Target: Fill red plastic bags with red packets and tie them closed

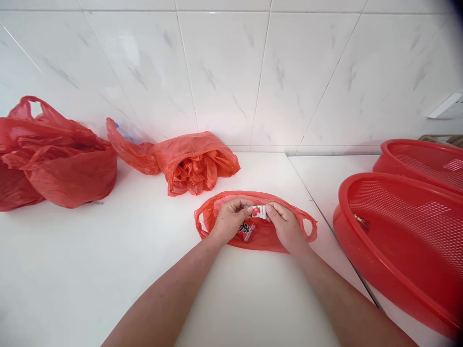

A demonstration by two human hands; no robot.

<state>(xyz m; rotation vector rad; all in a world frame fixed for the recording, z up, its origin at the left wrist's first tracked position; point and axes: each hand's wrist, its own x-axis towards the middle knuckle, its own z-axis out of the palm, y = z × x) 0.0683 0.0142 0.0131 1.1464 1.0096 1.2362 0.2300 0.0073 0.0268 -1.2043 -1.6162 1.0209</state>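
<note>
Pinched between the thumbs and fingers of my left hand (231, 219) and my right hand (284, 221) is a small white wrapped candy (258, 211) with a red fruit printed on it. Both hands are closed on its two ends, just above the mouth of a red plastic bag (267, 243). The bag lies spread on the white table, its handle loops out to either side. Below the candy, a red packet (246, 231) with black and white lettering shows in the bag. Whatever else the bag holds is hidden by my hands.
A red bag stuffed with crumpled bags (202, 149) lies near the tiled wall (224, 72). Far left stands a fuller red bag (72, 178). On the right, a red plastic basket (383, 246) holds a small gold-and-red wrapped item (360, 221); another red basket (405, 156) stands behind it.
</note>
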